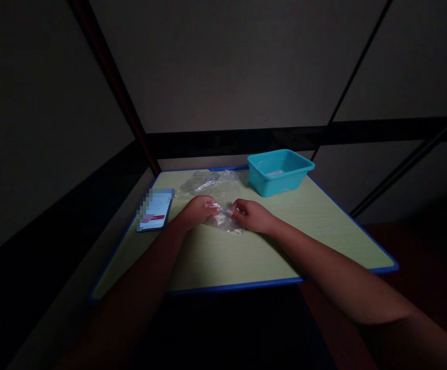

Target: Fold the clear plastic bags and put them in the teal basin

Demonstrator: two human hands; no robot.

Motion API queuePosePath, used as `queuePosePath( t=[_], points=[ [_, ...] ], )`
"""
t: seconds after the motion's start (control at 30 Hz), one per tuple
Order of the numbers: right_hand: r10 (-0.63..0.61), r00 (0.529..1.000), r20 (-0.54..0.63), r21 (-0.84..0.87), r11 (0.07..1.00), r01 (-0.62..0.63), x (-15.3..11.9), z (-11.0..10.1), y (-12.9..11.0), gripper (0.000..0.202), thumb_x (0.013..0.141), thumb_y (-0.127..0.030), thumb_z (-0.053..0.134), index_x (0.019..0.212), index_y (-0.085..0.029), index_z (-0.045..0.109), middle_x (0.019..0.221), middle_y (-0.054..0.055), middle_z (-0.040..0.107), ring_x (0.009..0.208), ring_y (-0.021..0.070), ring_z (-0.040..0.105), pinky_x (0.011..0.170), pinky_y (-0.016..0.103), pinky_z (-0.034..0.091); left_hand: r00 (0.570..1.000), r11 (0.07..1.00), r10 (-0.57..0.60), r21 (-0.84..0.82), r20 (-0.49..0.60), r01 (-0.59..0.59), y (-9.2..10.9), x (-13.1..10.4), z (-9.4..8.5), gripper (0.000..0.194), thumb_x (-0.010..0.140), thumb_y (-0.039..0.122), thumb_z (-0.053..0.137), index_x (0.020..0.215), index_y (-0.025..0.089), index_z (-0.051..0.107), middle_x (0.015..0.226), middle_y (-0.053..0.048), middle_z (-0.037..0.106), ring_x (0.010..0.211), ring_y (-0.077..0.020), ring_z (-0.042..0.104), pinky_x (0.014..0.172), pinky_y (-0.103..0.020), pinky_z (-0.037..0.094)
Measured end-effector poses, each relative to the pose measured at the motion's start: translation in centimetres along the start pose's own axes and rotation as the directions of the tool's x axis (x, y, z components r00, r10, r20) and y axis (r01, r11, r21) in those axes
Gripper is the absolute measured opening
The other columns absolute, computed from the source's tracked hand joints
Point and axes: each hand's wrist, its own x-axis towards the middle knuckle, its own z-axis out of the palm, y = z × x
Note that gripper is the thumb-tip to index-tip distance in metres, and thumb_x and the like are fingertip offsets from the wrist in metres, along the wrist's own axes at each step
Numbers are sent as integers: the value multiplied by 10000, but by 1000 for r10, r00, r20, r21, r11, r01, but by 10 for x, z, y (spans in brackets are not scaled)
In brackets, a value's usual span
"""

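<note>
Over the middle of the table, my left hand [199,209] and my right hand [253,215] pinch a clear plastic bag [225,222] between them. Thumb and fingers are closed on its upper edge on both sides. Something whitish shows inside or under the film, too unclear to name. Just beyond my hands lies more crumpled clear plastic [210,181], flat on the table; I cannot tell whether it is one bag or several.
A turquoise plastic basin [275,184] stands at the back right, with something pale on its bottom. At the left edge lies a phone [156,210], screen lit. The pale table [223,267] has a blue rim, and panelled walls stand behind and to the left.
</note>
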Motion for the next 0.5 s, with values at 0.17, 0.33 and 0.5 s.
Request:
queuePosePath(
  t=[0.17,0.33,0.5],
  points=[
    [67,955,288,621,747,-239,0,-10,6,371,786,-334,607,1101,-183,485,598,-60,578,313,42,370,315,169,258,999,997,41,-69,-12,-42,-2,3,0,208,612,355,605,648,159,543,557,31,549,514,-106,485,468,-199,316],
    [-100,867,488,759,539,-366,1,-17,16,590,651,-314,748,1138,-190,440,664,-47,657,268,25,374,258,140,247,996,985,85,-152,-9,-85,4,3,-1,226,604,354,634,686,159,552,578,32,569,532,-107,501,490,-202,342],
    [-232,809,541,751,566,-340,3,-15,21,490,565,-264,806,953,-156,527,627,-56,650,289,30,450,276,123,323,982,966,176,-180,-63,-184,13,-1,1,213,641,351,637,706,161,565,652,26,587,620,-116,543,582,-225,402]
  ],
)
